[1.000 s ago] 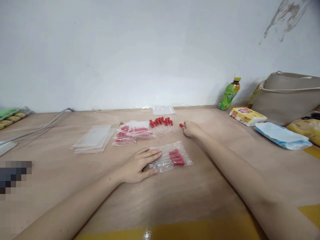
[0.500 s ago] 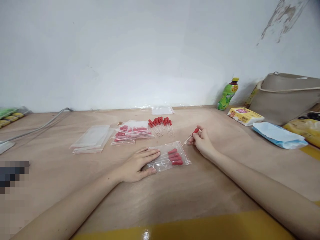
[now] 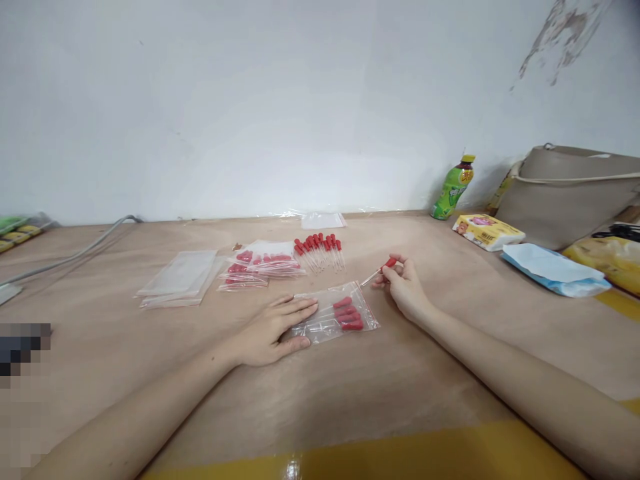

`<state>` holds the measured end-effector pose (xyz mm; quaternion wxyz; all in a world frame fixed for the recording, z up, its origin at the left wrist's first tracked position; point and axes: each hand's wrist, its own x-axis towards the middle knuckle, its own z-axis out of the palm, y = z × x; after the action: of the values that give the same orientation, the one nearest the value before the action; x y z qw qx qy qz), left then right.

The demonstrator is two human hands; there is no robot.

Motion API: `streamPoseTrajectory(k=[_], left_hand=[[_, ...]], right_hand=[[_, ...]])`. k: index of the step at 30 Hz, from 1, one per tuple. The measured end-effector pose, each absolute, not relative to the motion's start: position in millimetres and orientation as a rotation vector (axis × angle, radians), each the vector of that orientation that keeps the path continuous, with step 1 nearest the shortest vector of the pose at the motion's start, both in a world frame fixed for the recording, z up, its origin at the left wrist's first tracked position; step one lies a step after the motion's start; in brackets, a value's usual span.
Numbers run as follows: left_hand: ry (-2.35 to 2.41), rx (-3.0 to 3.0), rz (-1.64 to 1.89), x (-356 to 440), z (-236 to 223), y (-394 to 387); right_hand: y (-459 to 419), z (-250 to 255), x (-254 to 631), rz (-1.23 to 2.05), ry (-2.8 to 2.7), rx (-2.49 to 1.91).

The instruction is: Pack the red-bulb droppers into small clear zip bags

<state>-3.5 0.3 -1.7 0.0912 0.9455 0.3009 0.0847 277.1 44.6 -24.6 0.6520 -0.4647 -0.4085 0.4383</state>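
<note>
My left hand (image 3: 275, 330) lies flat, fingers apart, on the closed end of a clear zip bag (image 3: 320, 327). Inside that bag are several droppers (image 3: 349, 315) with red rubber bulbs pointing right. Between the fingertips of my right hand (image 3: 404, 285) is another dropper (image 3: 388, 263), pinched at its red bulb. Its thin tip slants down and left to the bag's open edge; whether it has passed inside I cannot tell. Beyond the bag lies a fan of loose droppers (image 3: 320, 252), bulbs toward the wall. Filled zip bags (image 3: 260, 265) are piled left of them.
Flat unfilled bags (image 3: 177, 277) are stacked at the left, and another bag (image 3: 323, 220) lies by the wall. On the right stand a green bottle (image 3: 453, 188), a tissue pack (image 3: 487, 232), a blue-white packet (image 3: 555, 268) and a grey handbag (image 3: 575, 193). A cable (image 3: 95, 247) runs along the left.
Hardly anything differs. The whole view has shifted slightly, and the dropper in my right hand lies a little flatter, its tip still at the bag's edge.
</note>
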Motion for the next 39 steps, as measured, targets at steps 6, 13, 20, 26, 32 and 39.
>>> streamPoseTrajectory(k=[6,13,20,26,32,39], left_hand=[[0.915,2.806,0.249,-3,-3,0],[0.892,2.806,0.289,-4,-3,0],[0.900,2.798,0.295,-4,-3,-1],[0.901,2.811,0.274,-2,-1,-1],[0.900,2.807,0.269,-1,0,-1],[0.892,2.814,0.284,0,2,-2]], right_hand=[[35,-27,270,1.200,-1.062,-1.040],[38,-28,289,1.128,-1.574,-1.135],[35,-20,285,1.092,-1.739,-1.055],[40,-24,277,0.992,-1.678,-1.219],[43,-39,267,0.913,-1.634,-1.277],[42,-38,263,0.864,-1.720,-1.157]])
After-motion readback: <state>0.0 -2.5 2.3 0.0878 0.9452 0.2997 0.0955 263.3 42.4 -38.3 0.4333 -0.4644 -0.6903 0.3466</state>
